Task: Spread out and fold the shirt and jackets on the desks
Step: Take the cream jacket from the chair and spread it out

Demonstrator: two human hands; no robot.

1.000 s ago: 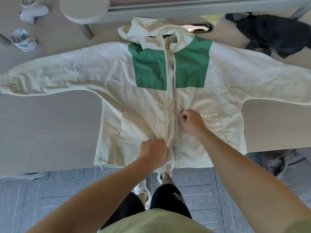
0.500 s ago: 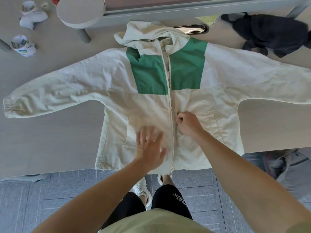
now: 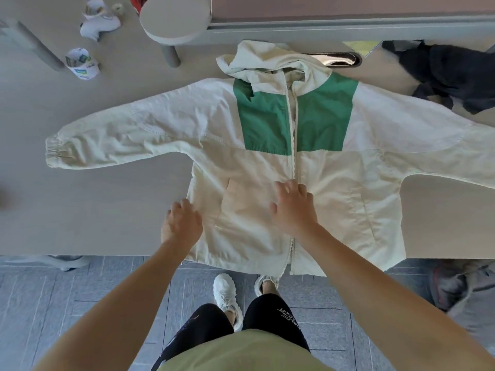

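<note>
The person wears a pale olive-green top, black shorts with small white lettering on the right leg, and white lace-up sneakers. The forearms, left hand and right hand are bare.

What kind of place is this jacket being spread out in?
Probably an office or shared workroom rather than a home: a long plain desk with a metal cable slot set into its top, and grey floor tiles below.

It looks like an office: a long grey desk with a metal cable slot, a divider panel behind it, and grey floor tiles.
</note>
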